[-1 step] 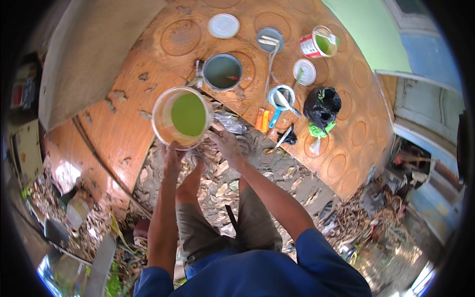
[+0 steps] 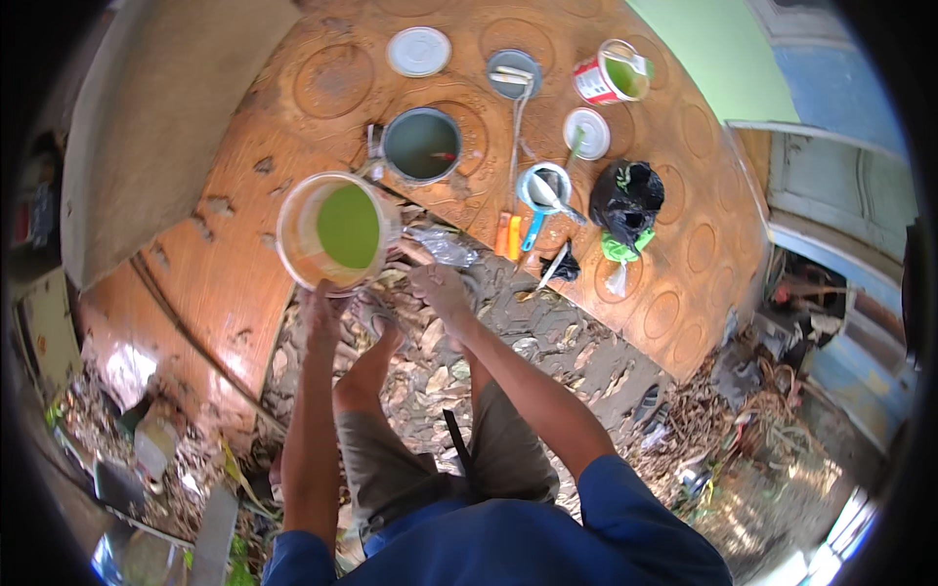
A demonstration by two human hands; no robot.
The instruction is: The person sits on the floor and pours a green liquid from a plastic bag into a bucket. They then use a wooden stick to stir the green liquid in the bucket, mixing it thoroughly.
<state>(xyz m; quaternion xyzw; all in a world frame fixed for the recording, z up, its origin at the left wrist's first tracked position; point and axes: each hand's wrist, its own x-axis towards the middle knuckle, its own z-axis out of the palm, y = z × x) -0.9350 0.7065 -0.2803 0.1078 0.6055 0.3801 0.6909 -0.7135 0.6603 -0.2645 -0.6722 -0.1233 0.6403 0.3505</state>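
My left hand [image 2: 322,301] grips the lower rim of a clear plastic tub [image 2: 293,230] holding green paint [image 2: 347,227]. My right hand [image 2: 440,288] is just right of the tub, fingers curled; whether anything is inside them is unclear. Beyond the tub stand a grey bucket of murky liquid [image 2: 415,142] and a blue-handled pot [image 2: 533,227] with a pale tool across it. Orange-and-yellow tools [image 2: 508,236] and a black bag with green plastic [image 2: 625,200] lie to the right.
Red-and-white paint bucket [image 2: 591,80], white lids [image 2: 418,51] and a grey container with rollers [image 2: 510,86] sit on patterned wooden panels [image 2: 684,293]. Leaves and debris [image 2: 430,381] cover the ground around my feet. A pale wall [image 2: 156,117] rises left; weathered blue-white frames stand right.
My right hand has drawn slightly away from the tub's rim, down and to the right. The view has shifted a little, moving the surroundings leftward.
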